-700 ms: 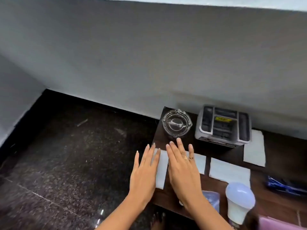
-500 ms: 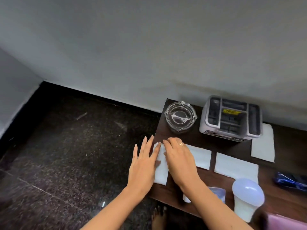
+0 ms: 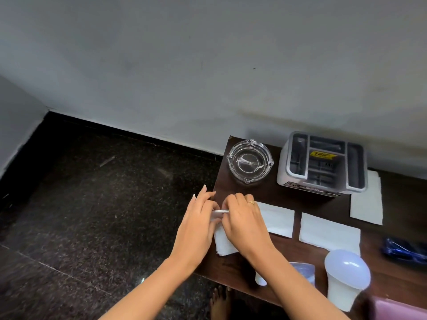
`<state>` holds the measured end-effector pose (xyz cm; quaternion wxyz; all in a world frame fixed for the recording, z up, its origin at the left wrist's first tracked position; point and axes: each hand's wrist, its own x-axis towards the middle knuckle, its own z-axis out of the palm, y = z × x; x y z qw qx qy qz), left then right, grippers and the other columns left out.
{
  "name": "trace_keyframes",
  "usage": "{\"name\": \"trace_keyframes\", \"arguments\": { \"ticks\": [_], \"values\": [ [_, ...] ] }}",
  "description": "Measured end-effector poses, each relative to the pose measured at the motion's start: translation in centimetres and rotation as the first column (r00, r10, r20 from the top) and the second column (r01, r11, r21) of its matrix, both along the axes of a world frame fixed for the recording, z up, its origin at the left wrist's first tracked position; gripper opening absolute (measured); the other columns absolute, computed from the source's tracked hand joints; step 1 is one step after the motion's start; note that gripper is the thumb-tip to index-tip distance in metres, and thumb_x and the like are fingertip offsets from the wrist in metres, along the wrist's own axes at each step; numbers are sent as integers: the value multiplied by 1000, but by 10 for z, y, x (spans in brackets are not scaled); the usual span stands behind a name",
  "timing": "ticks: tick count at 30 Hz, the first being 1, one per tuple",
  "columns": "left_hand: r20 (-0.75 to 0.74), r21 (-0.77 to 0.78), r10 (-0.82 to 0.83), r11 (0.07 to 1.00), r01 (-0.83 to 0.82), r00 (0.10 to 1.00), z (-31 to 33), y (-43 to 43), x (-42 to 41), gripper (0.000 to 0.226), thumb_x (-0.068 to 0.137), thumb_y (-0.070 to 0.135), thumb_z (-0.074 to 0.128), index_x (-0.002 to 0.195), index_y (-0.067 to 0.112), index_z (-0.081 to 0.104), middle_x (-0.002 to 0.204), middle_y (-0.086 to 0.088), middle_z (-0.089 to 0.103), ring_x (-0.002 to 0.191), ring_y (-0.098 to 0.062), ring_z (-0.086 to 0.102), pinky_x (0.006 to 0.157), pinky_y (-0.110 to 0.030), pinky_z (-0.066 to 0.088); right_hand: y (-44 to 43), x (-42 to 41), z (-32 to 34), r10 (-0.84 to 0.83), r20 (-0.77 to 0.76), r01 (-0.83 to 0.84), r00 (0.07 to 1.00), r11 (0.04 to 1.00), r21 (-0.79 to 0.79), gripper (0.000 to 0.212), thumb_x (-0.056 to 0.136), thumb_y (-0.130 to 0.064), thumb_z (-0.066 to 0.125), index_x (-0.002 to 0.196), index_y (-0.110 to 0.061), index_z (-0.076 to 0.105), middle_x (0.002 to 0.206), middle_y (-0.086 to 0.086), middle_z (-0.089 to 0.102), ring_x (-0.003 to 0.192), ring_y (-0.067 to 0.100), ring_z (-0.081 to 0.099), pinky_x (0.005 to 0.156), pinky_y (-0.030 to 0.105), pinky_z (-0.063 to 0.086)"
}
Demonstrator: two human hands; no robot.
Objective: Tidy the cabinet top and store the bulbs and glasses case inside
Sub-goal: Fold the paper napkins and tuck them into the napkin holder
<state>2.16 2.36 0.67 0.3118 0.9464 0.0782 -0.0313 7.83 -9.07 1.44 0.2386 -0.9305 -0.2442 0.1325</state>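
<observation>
The dark wooden cabinet top [image 3: 251,271] fills the lower right. My left hand [image 3: 198,225] and my right hand [image 3: 245,222] meet at its left edge, both pinching the far edge of a white napkin [image 3: 225,244] and lifting that edge off the wood. A large white bulb [image 3: 345,277] stands upside down near the front edge. A smaller bulb [image 3: 300,272] lies beside it, partly hidden by my right forearm. A blue object [image 3: 404,249], possibly the glasses case, lies at the right edge.
A glass ashtray [image 3: 250,163] and a grey compartment organiser [image 3: 323,165] stand at the back by the wall. Three more white napkins [image 3: 277,219] [image 3: 329,232] [image 3: 367,199] lie flat. A pink thing [image 3: 399,310] shows at the bottom right. Dark stone floor [image 3: 104,192] lies to the left.
Both hands lay flat on the napkin before; now the fingers have curled and pinched its far edge, raising it. The view has shifted slightly downward.
</observation>
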Motion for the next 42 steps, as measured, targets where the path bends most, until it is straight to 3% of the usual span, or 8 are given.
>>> {"name": "trace_keyframes", "arguments": {
  "ticks": [2, 4, 10, 15, 23, 26, 34, 42],
  "values": [
    [-1, -74, 33, 997, -33, 999, 7, 0, 6, 10, 89, 13, 54, 97, 19, 55, 110, 10, 56, 110, -5, 50, 96, -25, 43, -3, 3, 11, -40, -188, 57, 981, 995, 81, 11, 85, -11, 44, 95, -12, 50, 93, 5, 58, 87, 24, 49, 75, 34, 42],
    [-9, -160, 36, 986, -37, 999, 16, -5, 12, 13, 89, 10, 54, 93, 23, 54, 92, 13, 56, 87, -3, 53, 78, -20, 46, -8, 6, 20, -92, -282, 149, 955, 971, 189, 14, 87, -12, 44, 100, -18, 46, 96, 0, 58, 90, 19, 51, 74, 33, 42],
    [141, -246, 9, 969, 26, 990, 37, -25, 54, 17, 85, 5, 52, 97, 15, 60, 90, 9, 57, 85, -2, 51, 76, -11, 40, -40, 23, 47, -320, -376, 466, 870, 783, 412, 23, 83, -6, 60, 90, -26, 50, 76, -17, 56, 72, -7, 57, 60, 3, 41],
    [225, -220, -109, 962, 160, 968, 56, -57, 92, 22, 83, -1, 56, 96, 15, 65, 93, 11, 58, 89, -4, 48, 80, -9, 36, -77, 38, 69, -495, -238, 549, 836, 738, 392, 14, 82, -12, 64, 74, -21, 56, 67, -11, 56, 64, 3, 54, 56, 2, 37],
    [251, -403, 19, 911, 86, 968, 87, -95, 145, 29, 87, 0, 56, 114, 11, 53, 113, -4, 56, 93, -12, 59, 81, -15, 47, -95, 75, 98, -614, -206, 619, 762, 598, 509, 23, 86, -15, 58, 73, -28, 46, 73, -2, 61, 70, 17, 64, 64, 37, 56],
    [222, -450, 92, 893, 18, 971, 87, -102, 144, 23, 92, 8, 51, 115, 10, 53, 115, -4, 59, 99, -16, 61, 87, -28, 51, -91, 84, 97, -651, -181, 630, 737, 566, 532, 25, 87, -16, 58, 71, -28, 42, 72, -7, 56, 69, 15, 63, 64, 35, 54],
    [52, -527, 186, 840, -131, 981, 83, -111, 142, 25, 86, 34, 60, 101, 14, 65, 84, 10, 70, 77, 3, 65, 69, -12, 51, -79, 89, 67, -601, -238, 631, 762, 609, 481, 12, 89, -17, 55, 81, -12, 47, 76, 0, 56, 64, 9, 54, 53, 9, 39],
    [122, -353, 260, 913, -203, 958, 75, -108, 150, 10, 83, 22, 66, 86, 13, 69, 76, 5, 70, 72, -4, 66, 74, -25, 55, -74, 91, 61, -575, -114, 573, 810, 734, 364, 14, 87, -14, 54, 97, -5, 54, 105, 13, 53, 85, 22, 52, 73, 31, 43]
  ]
}}
